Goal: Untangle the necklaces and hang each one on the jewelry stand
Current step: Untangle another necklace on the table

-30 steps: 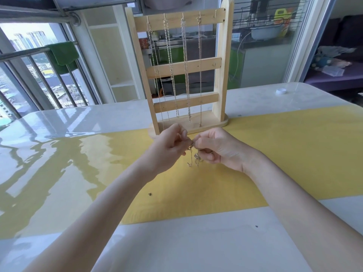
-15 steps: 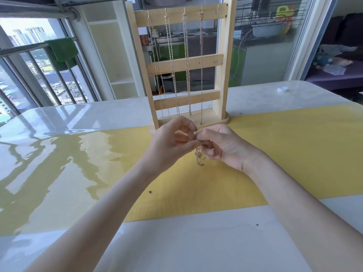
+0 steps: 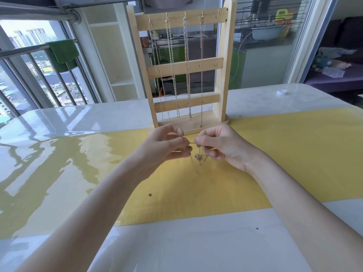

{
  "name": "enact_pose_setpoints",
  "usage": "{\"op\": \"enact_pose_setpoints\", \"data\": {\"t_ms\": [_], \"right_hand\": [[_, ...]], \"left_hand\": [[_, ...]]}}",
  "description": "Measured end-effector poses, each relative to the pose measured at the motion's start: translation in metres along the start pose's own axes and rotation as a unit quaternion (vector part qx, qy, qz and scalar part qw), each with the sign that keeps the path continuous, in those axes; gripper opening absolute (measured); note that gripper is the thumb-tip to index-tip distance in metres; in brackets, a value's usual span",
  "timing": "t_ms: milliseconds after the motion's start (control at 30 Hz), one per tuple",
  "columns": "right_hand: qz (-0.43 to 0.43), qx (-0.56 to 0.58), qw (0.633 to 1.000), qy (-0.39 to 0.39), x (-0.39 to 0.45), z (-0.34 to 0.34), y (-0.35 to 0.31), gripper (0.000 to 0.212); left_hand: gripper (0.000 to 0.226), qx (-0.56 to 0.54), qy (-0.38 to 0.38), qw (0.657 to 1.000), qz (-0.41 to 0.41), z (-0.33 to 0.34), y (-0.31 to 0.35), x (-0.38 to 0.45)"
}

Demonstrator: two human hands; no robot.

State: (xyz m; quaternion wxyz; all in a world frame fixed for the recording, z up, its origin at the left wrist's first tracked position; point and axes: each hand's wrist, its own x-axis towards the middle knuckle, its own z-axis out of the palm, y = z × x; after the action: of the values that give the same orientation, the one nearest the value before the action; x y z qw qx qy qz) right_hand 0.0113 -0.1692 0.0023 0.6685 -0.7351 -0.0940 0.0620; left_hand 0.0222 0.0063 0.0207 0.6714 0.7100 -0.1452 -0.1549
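Observation:
A wooden jewelry stand [image 3: 223,63] stands upright at the far side of the yellow mat [image 3: 275,154]. Several silver necklaces [image 3: 186,65] hang from hooks on its top bar. In front of the stand's base, my left hand [image 3: 165,146] and my right hand [image 3: 220,146] each pinch one thin silver necklace [image 3: 198,157]. A short stretch of chain runs taut between the two pinches. A small bunched knot and loose ends dangle below, just above the mat.
The glossy white table [image 3: 176,242] carries the mat. A small white cap [image 3: 282,92] lies at the far right. Small dark specks [image 3: 150,194] lie on the mat. A window railing with a green towel [image 3: 62,54] is behind at the left.
My hands have drawn slightly apart, and a short length of chain now shows stretched between them. The dangling knot hangs a little lower and to the right.

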Motion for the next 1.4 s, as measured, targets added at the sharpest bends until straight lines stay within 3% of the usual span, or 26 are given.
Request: {"op": "enact_pose_setpoints", "data": {"t_ms": [167,367,467,700,833,933,1100,1400], "right_hand": [[0.009,-0.009,1.0,0.013,-0.002,-0.003,0.0,0.019],[0.022,0.093,0.992,0.082,-0.001,-0.012,0.007,0.017],[0.013,0.09,0.994,0.053,-0.002,-0.009,0.005,0.007],[0.011,0.063,0.998,-0.021,0.0,0.0,0.002,0.027],[0.021,0.063,0.996,-0.055,-0.001,0.001,0.003,0.012],[0.016,0.04,0.998,-0.044,-0.001,0.001,0.004,0.002],[0.002,-0.058,0.998,-0.016,0.0,0.001,0.006,0.008],[0.013,-0.054,0.998,-0.007,0.001,0.002,0.005,0.016]], "left_hand": [[0.017,0.128,0.025,0.99,0.047,0.004,-0.003,0.0],[0.019,0.135,0.052,0.988,0.063,-0.002,-0.001,-0.001],[0.018,0.112,0.041,0.991,0.057,-0.002,0.001,-0.001],[0.014,0.101,0.023,0.992,0.068,-0.004,0.001,0.0],[0.018,0.111,0.027,0.99,0.079,-0.002,-0.001,0.0],[0.021,0.162,0.028,0.983,0.081,0.0,-0.006,0.001],[0.023,0.225,0.019,0.971,0.074,-0.001,-0.012,0.002],[0.025,0.189,0.01,0.981,0.051,-0.005,-0.013,0.003]]}}
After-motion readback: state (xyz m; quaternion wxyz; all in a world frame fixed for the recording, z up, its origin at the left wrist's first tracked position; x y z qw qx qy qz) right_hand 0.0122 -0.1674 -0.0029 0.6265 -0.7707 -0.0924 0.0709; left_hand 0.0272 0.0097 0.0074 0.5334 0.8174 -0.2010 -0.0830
